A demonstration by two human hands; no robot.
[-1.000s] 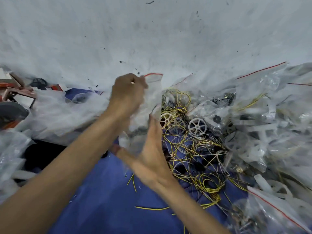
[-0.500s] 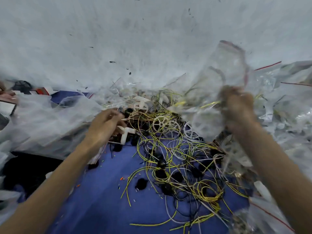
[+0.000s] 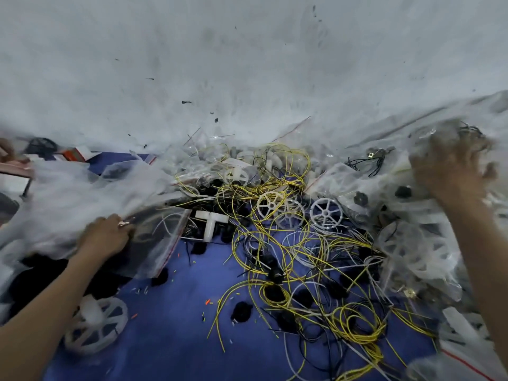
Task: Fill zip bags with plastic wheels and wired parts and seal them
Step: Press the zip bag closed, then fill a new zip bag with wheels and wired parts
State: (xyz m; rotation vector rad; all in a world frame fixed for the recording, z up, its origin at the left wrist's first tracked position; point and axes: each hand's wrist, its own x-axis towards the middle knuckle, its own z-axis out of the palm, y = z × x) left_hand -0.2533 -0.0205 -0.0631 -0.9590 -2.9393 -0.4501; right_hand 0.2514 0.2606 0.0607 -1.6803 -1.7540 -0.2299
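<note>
The left hand (image 3: 104, 239) has its fingers curled on the edge of an empty zip bag (image 3: 162, 235) at the left of the table (image 3: 170, 339); the right hand (image 3: 450, 174) sits blurred on the heap of filled bags (image 3: 412, 243), and I cannot tell whether it grips one. The plastic wheels (image 3: 325, 213) lie loose among the tangled yellow wired parts (image 3: 275, 243) mid-table, so lifting one may drag snagged wires along, and the limp bag's mouth could fold shut.

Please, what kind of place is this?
Probably a small packing or assembly workbench: loose white plastic wheels, tangled yellow wires and heaps of clear zip bags lie on a blue surface.
</note>
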